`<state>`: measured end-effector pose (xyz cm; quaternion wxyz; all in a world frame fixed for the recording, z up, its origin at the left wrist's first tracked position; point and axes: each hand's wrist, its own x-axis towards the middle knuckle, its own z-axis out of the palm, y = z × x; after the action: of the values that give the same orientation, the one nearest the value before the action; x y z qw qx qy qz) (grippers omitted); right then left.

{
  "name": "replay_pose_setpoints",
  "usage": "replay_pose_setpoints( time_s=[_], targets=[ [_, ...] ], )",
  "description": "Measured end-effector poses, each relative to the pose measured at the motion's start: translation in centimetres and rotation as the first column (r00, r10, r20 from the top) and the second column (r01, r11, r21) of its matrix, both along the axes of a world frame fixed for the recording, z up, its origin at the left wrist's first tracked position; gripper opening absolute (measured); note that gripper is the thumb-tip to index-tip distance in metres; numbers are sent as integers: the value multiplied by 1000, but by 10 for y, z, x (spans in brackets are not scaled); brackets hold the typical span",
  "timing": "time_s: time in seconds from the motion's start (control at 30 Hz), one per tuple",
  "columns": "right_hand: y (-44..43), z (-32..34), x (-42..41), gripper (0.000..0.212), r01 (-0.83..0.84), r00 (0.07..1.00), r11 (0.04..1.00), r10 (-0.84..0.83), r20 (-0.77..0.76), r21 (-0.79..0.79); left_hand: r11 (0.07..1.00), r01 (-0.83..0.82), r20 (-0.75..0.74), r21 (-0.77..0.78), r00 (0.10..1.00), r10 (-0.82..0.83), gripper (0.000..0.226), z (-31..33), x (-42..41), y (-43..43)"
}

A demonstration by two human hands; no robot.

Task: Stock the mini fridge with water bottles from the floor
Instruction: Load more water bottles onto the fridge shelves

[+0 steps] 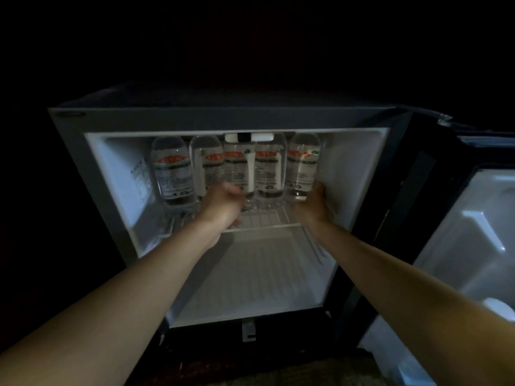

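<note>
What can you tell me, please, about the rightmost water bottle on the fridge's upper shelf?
The rightmost water bottle is clear plastic with a white label bearing a red-orange band and dark print. It stands about upright, last in a row of five on the wire shelf, beside the fridge's right inner wall. Its cap is hidden behind the top frame. The right hand grips its lower part.

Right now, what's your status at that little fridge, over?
Left hand grips middle bottle at base; right hand grips rightmost bottle at base. All five upright on upper shelf. Door open, nothing blocking.
</note>
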<state>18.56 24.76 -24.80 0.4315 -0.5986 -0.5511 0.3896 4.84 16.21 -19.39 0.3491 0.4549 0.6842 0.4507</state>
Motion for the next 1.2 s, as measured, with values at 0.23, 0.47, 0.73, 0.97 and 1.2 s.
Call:
replay_pose_setpoints(
  time_s=[0.23,0.47,0.73,0.97,1.2],
  targets=[
    [-70,12,15,39,-25,995,997,18,101,78,998,-24,73,-64,997,29,16,16,16,-56],
    [-183,48,80,32,-90,957,982,40,287,164,988,103,147,-115,985,-86,24,62,79,-142],
    [-349,37,208,27,68,946,996,-85,311,65,918,375,84,-130,927,-367,16,52,200,-257],
    [-502,-16,299,21,357,906,927,-313,284,-117,719,645,194,-258,764,-616,14,11,311,-368],
    [-627,-76,367,17,569,819,771,-499,284,-285,442,746,258,-498,614,-746,27,-63,390,-458]
  ],
)
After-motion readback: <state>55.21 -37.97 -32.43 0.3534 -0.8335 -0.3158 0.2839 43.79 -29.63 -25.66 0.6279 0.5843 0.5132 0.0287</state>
